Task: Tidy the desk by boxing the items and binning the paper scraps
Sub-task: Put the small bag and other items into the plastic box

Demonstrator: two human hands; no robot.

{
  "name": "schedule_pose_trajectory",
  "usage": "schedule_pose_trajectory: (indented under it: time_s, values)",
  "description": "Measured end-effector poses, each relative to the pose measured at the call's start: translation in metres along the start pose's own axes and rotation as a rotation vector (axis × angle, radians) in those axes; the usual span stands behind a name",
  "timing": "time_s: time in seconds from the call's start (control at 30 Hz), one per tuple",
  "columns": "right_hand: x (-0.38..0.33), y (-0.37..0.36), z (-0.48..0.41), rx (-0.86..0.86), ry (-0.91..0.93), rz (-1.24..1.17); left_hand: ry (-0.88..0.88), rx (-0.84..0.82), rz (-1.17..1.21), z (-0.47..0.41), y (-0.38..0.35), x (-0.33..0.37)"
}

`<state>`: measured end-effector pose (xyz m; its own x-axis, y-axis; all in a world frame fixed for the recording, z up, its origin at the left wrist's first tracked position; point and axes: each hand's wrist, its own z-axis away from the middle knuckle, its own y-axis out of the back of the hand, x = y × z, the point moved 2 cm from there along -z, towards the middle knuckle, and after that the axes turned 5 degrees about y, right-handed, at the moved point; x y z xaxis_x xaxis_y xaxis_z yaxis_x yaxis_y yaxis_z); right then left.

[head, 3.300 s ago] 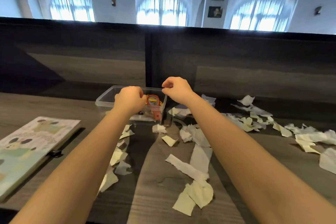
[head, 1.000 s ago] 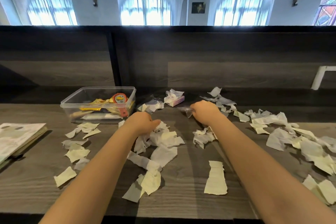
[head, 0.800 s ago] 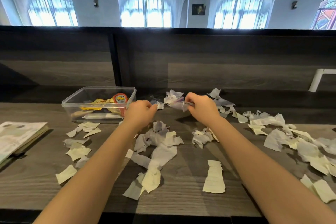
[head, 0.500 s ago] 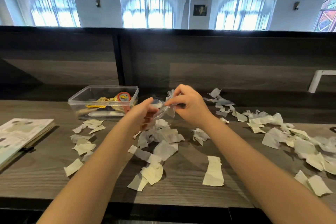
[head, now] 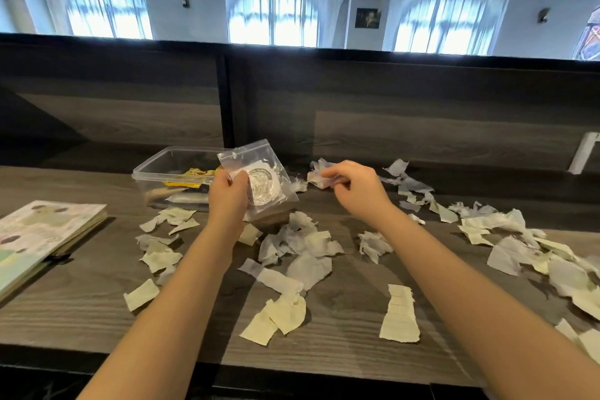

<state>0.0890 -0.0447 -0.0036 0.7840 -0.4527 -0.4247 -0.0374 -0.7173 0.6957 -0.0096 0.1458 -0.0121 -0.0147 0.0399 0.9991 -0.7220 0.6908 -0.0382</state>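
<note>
Zip bag [head: 263, 186] btwn L hand [head: 227, 201] thumb & fingers [head: 242, 180]

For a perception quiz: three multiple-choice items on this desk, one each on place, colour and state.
1. Where does the book lie? A left of the box; B inside the box; C on a chair.
2. Colour of the packet in the box? A blue; B yellow; C green.
3. The left hand holds? A nothing; B a pen; C a zip bag.
A: the book lies left of the clear box. B: the yellow packet shows through its wall. C: the left hand grips the zip bag.
</note>
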Motion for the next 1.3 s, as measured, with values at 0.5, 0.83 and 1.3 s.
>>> schedule_pose_trajectory:
  time_s: [0.5,0.83,1.3]
  values:
    - [0.049,-0.055,-0.094,-0.393,-0.323,0.420,-0.301,0.101,-0.002,-0.011,0.010,-0.005]
    - [0.046,-0.047,-0.090,-0.216,-0.381,0.432,-0.248,0.067,0.007,-0.010,0.010,-0.007]
    - [0.046,-0.007,-0.067,-0.385,-0.329,0.237,-0.258,-0.003,-0.056,0.001,0.007,-0.005]
